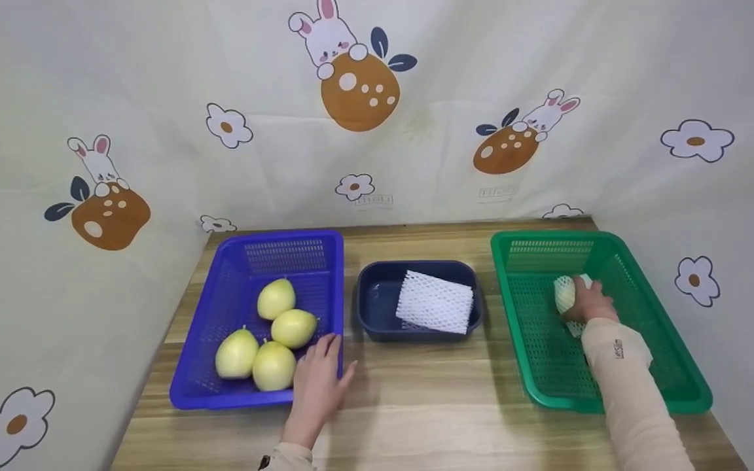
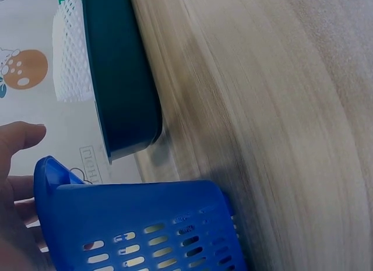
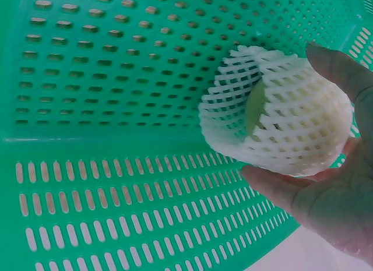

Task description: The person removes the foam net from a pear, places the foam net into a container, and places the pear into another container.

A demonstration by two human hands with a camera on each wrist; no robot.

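My right hand (image 1: 593,304) is inside the green basket (image 1: 514,340), holding a pear in a white foam net (image 3: 303,119). In the right wrist view the thumb and fingers curve round the net, and bare yellow-green skin shows at its gaping end. On the other side, my left hand (image 1: 318,379) rests over the near right corner of the blue basket (image 1: 336,275), with its fingers inside the rim (image 2: 44,195) and the thumb outside. Beside those fingers lie several bare yellow-green pears (image 1: 274,366), grouped in the basket's near half.
Between the two baskets stands a small dark blue bin (image 1: 377,330) with white foam nets (image 1: 434,302) lying in it and over its edge. All stand on a wood-grain table (image 1: 416,405). A printed cloth (image 1: 429,163) hangs behind and at both sides.
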